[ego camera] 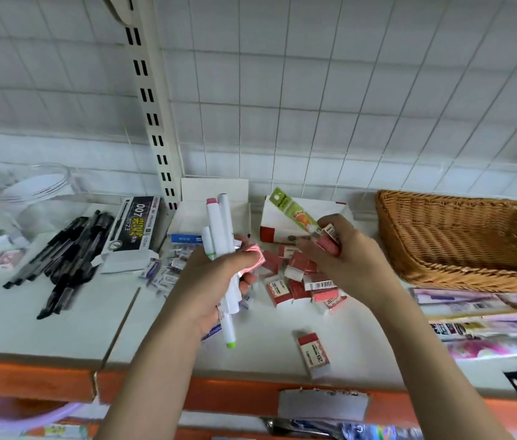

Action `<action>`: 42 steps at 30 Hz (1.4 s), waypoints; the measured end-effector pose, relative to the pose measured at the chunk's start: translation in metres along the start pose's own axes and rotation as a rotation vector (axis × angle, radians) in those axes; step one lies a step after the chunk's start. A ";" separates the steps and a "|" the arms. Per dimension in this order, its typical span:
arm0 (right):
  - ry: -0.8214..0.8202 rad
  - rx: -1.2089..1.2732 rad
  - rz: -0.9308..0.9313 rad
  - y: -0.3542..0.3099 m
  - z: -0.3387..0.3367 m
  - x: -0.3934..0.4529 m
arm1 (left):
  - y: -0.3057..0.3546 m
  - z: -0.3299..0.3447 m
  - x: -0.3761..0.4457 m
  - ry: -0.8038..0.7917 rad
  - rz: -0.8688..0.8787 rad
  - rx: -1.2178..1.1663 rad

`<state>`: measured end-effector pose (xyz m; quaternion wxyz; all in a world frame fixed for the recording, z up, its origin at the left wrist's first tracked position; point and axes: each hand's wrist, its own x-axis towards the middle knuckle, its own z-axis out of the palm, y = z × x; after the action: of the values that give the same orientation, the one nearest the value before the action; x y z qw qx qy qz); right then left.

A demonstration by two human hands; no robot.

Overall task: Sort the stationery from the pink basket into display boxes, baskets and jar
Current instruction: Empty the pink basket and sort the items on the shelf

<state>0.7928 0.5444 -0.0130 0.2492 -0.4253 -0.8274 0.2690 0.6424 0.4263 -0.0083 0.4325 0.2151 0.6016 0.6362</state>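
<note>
Shelf edging (28, 381) in orange is seen nearest, with the rim of a pink basket (12, 414) showing below it at lower left. One boxed eraser (313, 354), a small rectangular red-and-white carton, is laid alone on the smooth white shelf (44, 328) near the front edge. Above it, the left hand (215, 281) is clenched round a bundle of cylindrical white markers (219, 230) together with pink-wrapped erasers. The right hand (346, 255) is curled round a pink eraser (330, 242), with a flat green packet (292, 211) pinched beside it. Between and behind the hands, a loose heap of red eraser boxes (298, 281) is spread on the shelf. To the left, slender black pens (66, 255) are piled beside an opened black-and-white carton (136, 227). Farther back stand two white card display boxes (215, 198), a clear round jar (38, 192) at far left and a coarse woven wicker basket (460, 236) at right. Glossy flat packets (479, 322) are blurred at right.
</note>
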 end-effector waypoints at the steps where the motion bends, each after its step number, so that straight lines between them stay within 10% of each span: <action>1: -0.005 0.007 0.013 0.007 -0.004 -0.002 | -0.001 0.007 0.001 -0.017 -0.001 0.007; 42: -0.122 -0.132 -0.034 0.024 -0.011 0.003 | -0.016 0.031 -0.016 -0.040 0.005 -0.137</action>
<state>0.8119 0.5614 -0.0199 0.1742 -0.4095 -0.8641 0.2353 0.6801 0.4303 -0.0135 0.4567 0.1991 0.5472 0.6726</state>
